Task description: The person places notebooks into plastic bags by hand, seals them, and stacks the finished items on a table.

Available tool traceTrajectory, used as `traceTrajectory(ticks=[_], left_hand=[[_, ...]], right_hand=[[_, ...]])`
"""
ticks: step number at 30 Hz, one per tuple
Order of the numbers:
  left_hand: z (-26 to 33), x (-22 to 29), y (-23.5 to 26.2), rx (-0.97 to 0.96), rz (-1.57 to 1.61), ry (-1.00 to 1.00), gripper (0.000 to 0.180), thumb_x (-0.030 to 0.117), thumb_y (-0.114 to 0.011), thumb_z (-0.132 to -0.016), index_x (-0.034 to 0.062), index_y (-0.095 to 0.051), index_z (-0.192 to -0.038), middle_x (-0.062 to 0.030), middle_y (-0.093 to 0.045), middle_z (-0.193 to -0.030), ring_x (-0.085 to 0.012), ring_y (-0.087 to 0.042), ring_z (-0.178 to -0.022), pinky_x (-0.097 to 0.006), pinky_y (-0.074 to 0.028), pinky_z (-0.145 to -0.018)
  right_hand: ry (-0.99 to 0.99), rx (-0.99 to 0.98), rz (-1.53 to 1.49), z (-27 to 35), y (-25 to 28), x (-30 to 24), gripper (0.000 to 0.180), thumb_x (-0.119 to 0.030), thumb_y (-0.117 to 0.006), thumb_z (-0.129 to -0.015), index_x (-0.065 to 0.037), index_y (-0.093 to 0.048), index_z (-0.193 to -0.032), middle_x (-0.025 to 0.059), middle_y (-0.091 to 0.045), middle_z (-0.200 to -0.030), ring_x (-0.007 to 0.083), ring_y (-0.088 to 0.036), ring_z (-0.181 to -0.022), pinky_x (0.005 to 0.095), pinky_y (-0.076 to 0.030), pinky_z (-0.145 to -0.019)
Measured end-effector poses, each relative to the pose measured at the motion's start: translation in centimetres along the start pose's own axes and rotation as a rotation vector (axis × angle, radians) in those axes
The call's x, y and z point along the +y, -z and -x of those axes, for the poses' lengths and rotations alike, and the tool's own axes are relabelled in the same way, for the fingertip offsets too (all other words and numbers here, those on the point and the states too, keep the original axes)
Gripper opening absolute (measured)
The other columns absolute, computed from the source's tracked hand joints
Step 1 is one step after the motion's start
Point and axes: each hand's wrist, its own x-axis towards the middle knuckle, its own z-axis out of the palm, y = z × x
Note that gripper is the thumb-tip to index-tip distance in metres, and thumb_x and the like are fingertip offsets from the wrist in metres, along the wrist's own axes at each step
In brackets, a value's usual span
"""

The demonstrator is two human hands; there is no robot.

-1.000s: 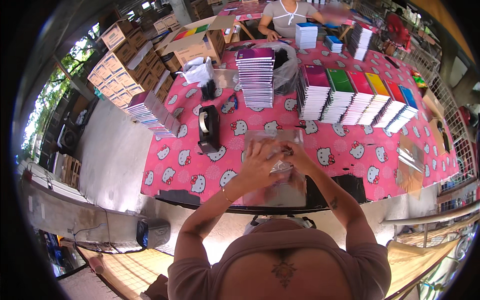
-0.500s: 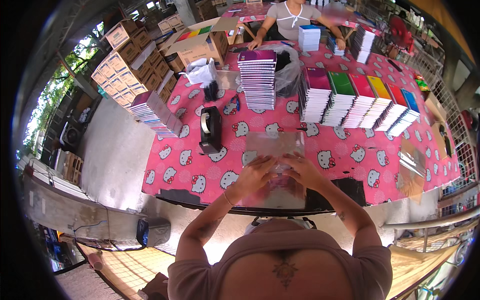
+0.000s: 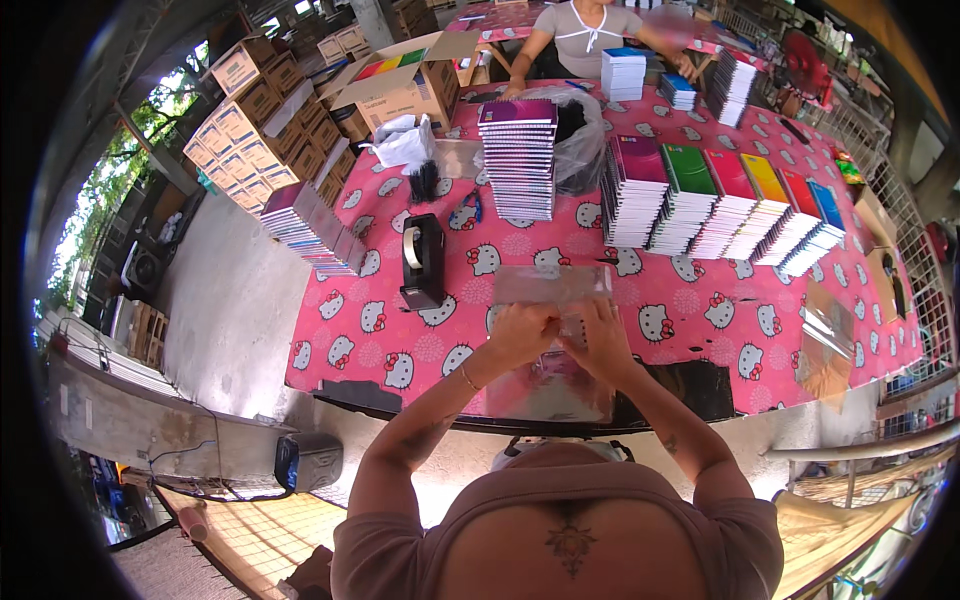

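A flat clear plastic sheet [image 3: 552,285], perhaps a stack of sleeves, lies at the table's front edge, its lower part hanging near my body. My left hand [image 3: 525,332] is curled over its middle with the fingertips tucked in, pinching the plastic. Close beside it, my right hand [image 3: 602,342] bends its fingers onto the same plastic, thumb toward the left hand. The exact fingertip contact is partly hidden. Left of the sheet stands a black tape dispenser [image 3: 423,262] with a roll of tape in it.
Spiral notebooks stand in a tall purple stack [image 3: 517,160], a coloured row [image 3: 690,205] and a leaning left stack [image 3: 312,230]. Blue-handled pliers [image 3: 466,207] lie behind the dispenser. Cartons [image 3: 245,140] rise at far left; a co-worker [image 3: 588,40] sits across the pink table [image 3: 420,350].
My left fingers have curled in from a flatter, spread pose. My right hand has bent its fingers more and both hands stay over the plastic. The co-worker's hand has moved off the small blue stack.
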Motion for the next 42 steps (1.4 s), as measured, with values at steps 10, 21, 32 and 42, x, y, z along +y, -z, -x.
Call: traceTrajectory(ticks=[10,21,32,42], left_hand=[[-1.9,-7.6,-3.2,-0.314,0.926,0.349,0.027,0.016,-0.071,-0.084,0.0056,-0.066,-0.109,-0.0049,-0.067,-0.098,-0.0153,-0.064,-0.088,-0.032,-0.051,-0.076],[5.2,-22.8,7.1,0.484,0.817,0.827,0.029,0.028,-0.075,-0.086,0.0077,-0.069,-0.105,-0.001,-0.067,-0.084,-0.0069,-0.056,-0.071,-0.029,-0.048,-0.063],[10.6,-26.8,3.8,0.722,0.605,0.556,0.009,0.017,-0.07,-0.085,0.0107,-0.069,-0.091,-0.0048,-0.069,-0.073,-0.0202,-0.068,-0.067,-0.037,-0.05,-0.061],[-2.2,-3.3,7.5,-0.246,0.172,-0.283,0.016,0.016,-0.072,-0.083,0.0029,-0.065,-0.076,-0.0107,-0.067,-0.071,-0.0277,-0.068,-0.068,-0.035,-0.054,-0.065]], right_hand=[[-0.473,-0.23,-0.78,0.4,-2.2,3.0,0.044,-0.015,-0.079,-0.081,-0.005,-0.059,-0.119,0.0093,-0.066,-0.111,0.0194,-0.063,-0.102,0.0338,-0.05,-0.087],[-0.521,-0.102,-0.611,0.9,-3.5,3.2,0.033,-0.013,-0.075,-0.082,-0.003,-0.062,-0.11,0.0089,-0.068,-0.101,0.0199,-0.065,-0.092,0.0328,-0.051,-0.08],[-0.543,-0.146,-0.645,0.5,-3.4,1.8,0.029,-0.014,-0.075,-0.082,-0.005,-0.061,-0.106,0.0058,-0.064,-0.094,0.0149,-0.062,-0.086,0.0294,-0.049,-0.075],[-0.573,-0.093,-0.725,0.5,-2.6,1.6,0.031,-0.008,-0.074,-0.082,-0.005,-0.059,-0.109,0.0079,-0.063,-0.096,0.0165,-0.062,-0.088,0.0298,-0.049,-0.075]])
